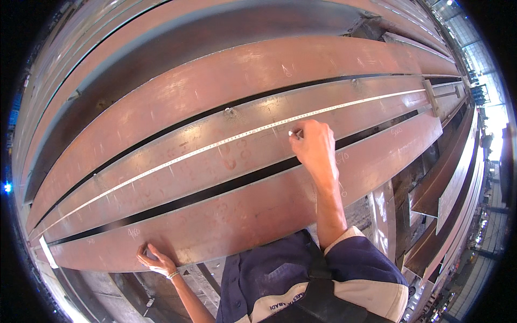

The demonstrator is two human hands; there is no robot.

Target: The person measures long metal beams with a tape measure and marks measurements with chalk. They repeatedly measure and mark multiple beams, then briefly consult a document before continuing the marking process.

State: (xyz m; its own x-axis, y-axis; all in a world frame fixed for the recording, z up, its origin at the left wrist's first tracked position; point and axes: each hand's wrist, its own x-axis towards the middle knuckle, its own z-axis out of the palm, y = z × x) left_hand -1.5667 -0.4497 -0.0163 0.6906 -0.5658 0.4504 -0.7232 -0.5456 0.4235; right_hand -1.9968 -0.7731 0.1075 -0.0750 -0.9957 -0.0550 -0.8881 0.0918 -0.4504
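Observation:
A long white measuring tape point(247, 133) lies stretched along the middle reddish-brown steel strip point(194, 141). My right hand point(315, 145) is over that strip, just on the near side of the tape. Its fingers pinch a small white piece of chalk point(291, 133). My left hand point(156, 261) rests at the near edge of the closest steel strip point(258, 202), holding nothing, thumb and fingers apart. Short chalk ticks line the tape, and chalk writing marks the closest strip.
Dark gaps separate the strips. Beyond them is a large steel beam point(258, 24). A small metal piece point(431, 98) crosses the middle strip's right end, and a white strip point(48, 253) lies at the left end. More steel sections point(447, 183) are stacked at the right.

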